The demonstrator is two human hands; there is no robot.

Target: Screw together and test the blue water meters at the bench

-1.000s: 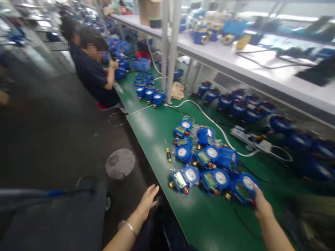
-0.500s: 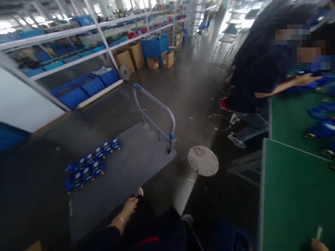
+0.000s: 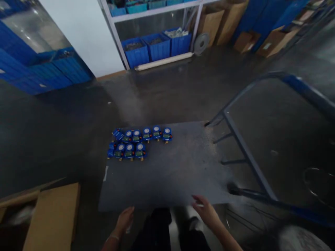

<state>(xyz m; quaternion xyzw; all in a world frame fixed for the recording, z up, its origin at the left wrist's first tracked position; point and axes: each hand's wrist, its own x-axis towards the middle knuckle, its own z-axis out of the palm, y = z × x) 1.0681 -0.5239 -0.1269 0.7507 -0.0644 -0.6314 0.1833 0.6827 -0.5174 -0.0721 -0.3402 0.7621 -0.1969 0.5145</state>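
Observation:
On the grey deck of a platform cart (image 3: 178,174) sit blue meters (image 3: 129,148) with white round dials and brass-coloured ends. They stand in two rows at the deck's far left, the back row longer. My left hand (image 3: 125,219) is just off the near edge of the deck, slightly blurred, its fingers loosely extended with nothing seen in them. Over the near edge further right, my right hand (image 3: 205,211) has its thumb and fingers apart and holds nothing. Neither hand touches a meter.
The cart's push handle (image 3: 251,157) rises at the right. An open cardboard box (image 3: 52,216) is at the lower left. A blurred round stool seat (image 3: 300,240) is at the lower right. Blue bins (image 3: 158,48) line the shelf behind, and blue crates (image 3: 68,68) stand far left.
My view has swung left and down onto the cart, and the green table and co-worker have left it. My left hand has moved off my leg; my right hand now shows plainly over the deck's edge.

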